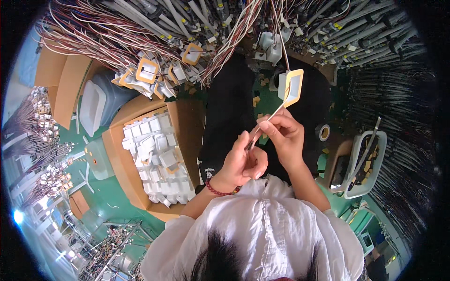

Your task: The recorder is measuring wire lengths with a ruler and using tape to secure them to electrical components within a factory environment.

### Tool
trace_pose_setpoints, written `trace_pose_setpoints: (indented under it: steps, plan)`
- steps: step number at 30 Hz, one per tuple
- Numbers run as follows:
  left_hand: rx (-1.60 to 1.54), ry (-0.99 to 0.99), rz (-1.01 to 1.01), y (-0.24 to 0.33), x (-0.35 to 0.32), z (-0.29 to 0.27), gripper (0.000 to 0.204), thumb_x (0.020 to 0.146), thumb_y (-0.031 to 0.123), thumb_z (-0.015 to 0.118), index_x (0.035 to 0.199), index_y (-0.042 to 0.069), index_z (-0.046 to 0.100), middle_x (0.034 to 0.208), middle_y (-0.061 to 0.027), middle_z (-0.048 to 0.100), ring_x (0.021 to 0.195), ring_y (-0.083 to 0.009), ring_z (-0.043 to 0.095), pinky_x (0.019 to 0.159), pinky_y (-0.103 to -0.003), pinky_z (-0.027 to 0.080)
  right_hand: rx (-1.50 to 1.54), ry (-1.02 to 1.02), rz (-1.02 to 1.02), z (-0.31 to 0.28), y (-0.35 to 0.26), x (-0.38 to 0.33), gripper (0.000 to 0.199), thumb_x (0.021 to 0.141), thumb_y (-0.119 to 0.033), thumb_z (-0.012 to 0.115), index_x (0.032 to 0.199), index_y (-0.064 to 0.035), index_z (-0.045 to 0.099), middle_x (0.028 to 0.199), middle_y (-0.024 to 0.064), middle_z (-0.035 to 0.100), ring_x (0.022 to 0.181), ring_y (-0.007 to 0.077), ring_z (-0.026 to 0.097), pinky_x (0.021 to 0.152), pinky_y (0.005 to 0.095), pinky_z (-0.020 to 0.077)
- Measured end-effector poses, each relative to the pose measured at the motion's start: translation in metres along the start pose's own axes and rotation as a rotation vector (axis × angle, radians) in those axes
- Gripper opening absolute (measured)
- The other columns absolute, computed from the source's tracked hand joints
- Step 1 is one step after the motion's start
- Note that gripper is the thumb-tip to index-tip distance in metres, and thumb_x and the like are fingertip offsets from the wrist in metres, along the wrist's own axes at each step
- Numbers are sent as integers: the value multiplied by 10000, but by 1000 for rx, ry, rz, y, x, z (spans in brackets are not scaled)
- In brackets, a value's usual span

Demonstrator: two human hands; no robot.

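A white rectangular part with an orange frame (293,86) hangs from a thin wire lead that runs down to my hands. My right hand (285,136) pinches the lead between thumb and fingertips just below the part. My left hand (241,164), with a red bead bracelet at the wrist, is closed on the lower end of the same lead, where a thin grey tip shows between the fingers. The two hands touch above a black mat (229,117). I cannot tell whether the grey tip is a tool or the wire's end.
A cardboard box (187,126) of several white parts stands to the left, with grey plastic bins (101,100) behind it. Bundles of red and white wires (117,37) with framed parts hang across the top. At the right are a white tray (375,140) of orange bits and a tape roll (324,132).
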State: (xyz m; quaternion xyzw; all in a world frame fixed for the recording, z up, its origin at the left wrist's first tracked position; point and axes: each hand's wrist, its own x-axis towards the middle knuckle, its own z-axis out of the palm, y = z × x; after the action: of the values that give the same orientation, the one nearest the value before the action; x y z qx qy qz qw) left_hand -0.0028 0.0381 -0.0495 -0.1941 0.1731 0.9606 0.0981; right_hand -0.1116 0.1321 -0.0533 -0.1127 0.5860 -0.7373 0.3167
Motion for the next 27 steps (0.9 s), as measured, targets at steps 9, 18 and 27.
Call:
trace_pose_setpoints:
  steps: [9,18,27]
  plan:
    - [-76,48,59,4,1,8,518,1000,403,279,1458,160,263,409,7,364,325,-81,295,359,-218,260,-236,69,-125,-1,12,-3,49,810,-66,699,828,-23,688,775,3,582,617,57,463,524,196,341]
    - [-194,49,50,3,3,6,570,985,509,256,1448,181,302,410,-1,362,338,-82,302,370,-222,256,-267,145,-141,4,12,-9,76,800,-73,705,777,-14,663,682,5,510,593,72,451,533,217,359]
    - [-137,28,125,9,-3,7,515,975,205,315,1465,72,228,401,22,311,329,-81,273,353,-223,255,-330,199,-197,-6,2,-2,100,813,-68,686,884,-16,640,744,24,568,630,73,495,568,215,400]
